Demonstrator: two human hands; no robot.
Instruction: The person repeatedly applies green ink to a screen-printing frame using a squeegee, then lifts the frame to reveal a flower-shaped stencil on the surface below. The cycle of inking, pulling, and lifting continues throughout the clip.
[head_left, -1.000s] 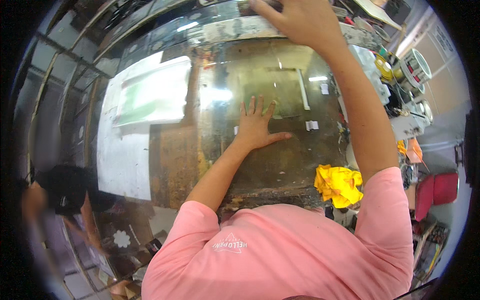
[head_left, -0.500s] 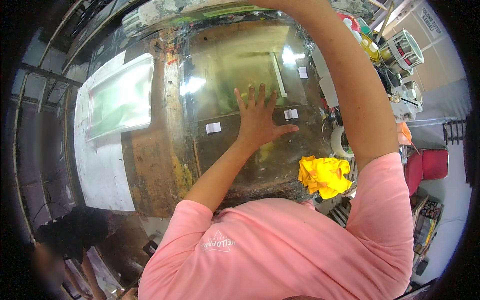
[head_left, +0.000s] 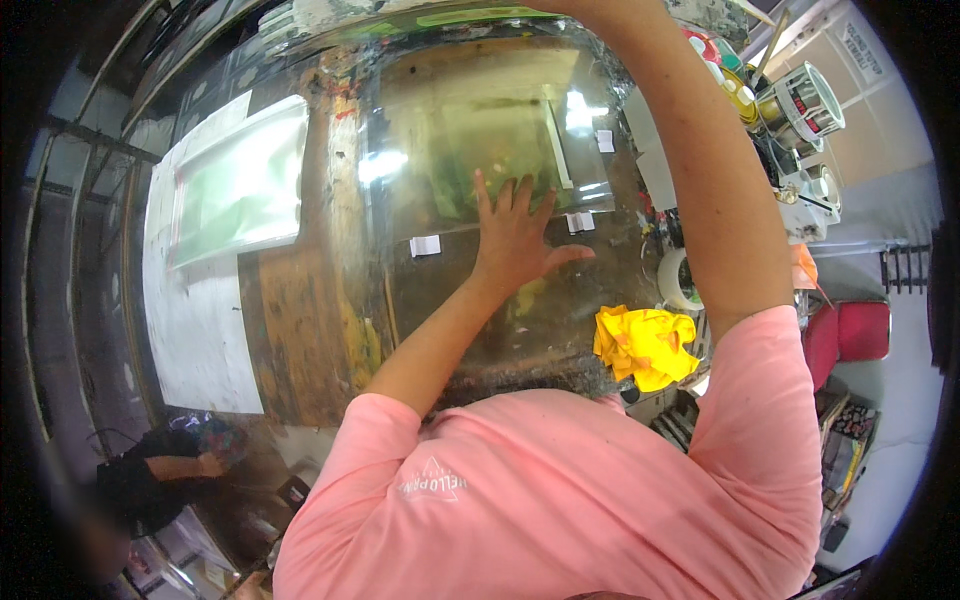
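My left hand point(head_left: 515, 232) lies palm down with its fingers spread, over the near part of a clear plastic sheet point(head_left: 470, 130) on the stained work table point(head_left: 300, 330). Nothing is in its grip. Small white folded paper tabs sit around the sheet: one tab point(head_left: 425, 245) left of the hand, another tab point(head_left: 580, 222) by the thumb, a third tab point(head_left: 605, 141) farther right. A narrow white strip point(head_left: 558, 145) lies along the sheet's right side. My right arm point(head_left: 715, 170) stretches to the far edge of the table, and its hand is beyond the picture's top.
Left on the table, a stack of clear film sheets point(head_left: 240, 185) rests on white paper point(head_left: 200, 350). A crumpled yellow cloth point(head_left: 647, 347) and a tape roll point(head_left: 679, 278) lie at the right. Cans point(head_left: 800, 105) stand beyond them. Another person point(head_left: 150, 480) is at lower left.
My left hand stays in nearly the same place, its fingers slightly more bent. The right arm is still stretched out. At lower left the other person's arm has moved.
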